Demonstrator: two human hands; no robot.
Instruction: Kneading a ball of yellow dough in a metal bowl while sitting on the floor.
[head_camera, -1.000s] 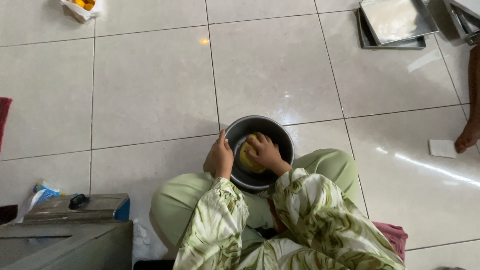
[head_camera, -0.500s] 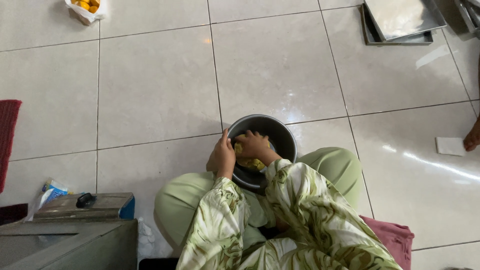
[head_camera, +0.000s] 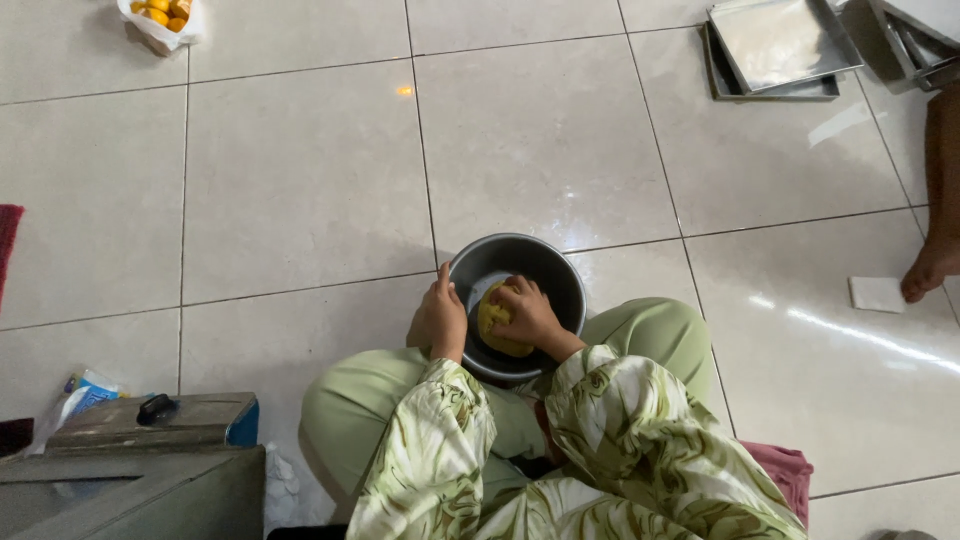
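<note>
Step in hand, by my read: kneading. Yellow dough lump (head_camera: 497, 330) sits inside the dark round bowl (head_camera: 560, 275), low and left of centre, against the near wall. Bowl rests on the tiled floor (head_camera: 300, 180), right up against the seated person's knees.

Right hand (head_camera: 528, 312): fingers curled and pressed down onto the top of the dough, clamped on it rather than lifting. Left hand (head_camera: 443, 318): wrapped over the bowl's left rim from outside, fingers together, bracing it. Both sleeves are a green leaf print; legs in pale green fold round the bowl.

Next move, judged: another press-and-fold needs the left hand to hold the rim firm, since a smooth bowl on glossy tile looks likely to slide or tip under a sideways push. Dough looks like one cohesive mass; can't tell how sticky it is.

Around:
- Flat metal trays (head_camera: 780, 45) stacked at the floor's far right corner, well apart from the bowl.
- Bag of yellow-orange round things (head_camera: 160, 18) at the far left corner.
- Someone else's bare foot (head_camera: 930, 270) at the right edge, small white rectangle (head_camera: 876, 293) just beside it.
- Grey metal box (head_camera: 130, 470) with a small dark object on top at the near left, blue-white packet (head_camera: 85, 392) beside it.
- Pink cloth (head_camera: 785, 465) under the person, near right.
</note>
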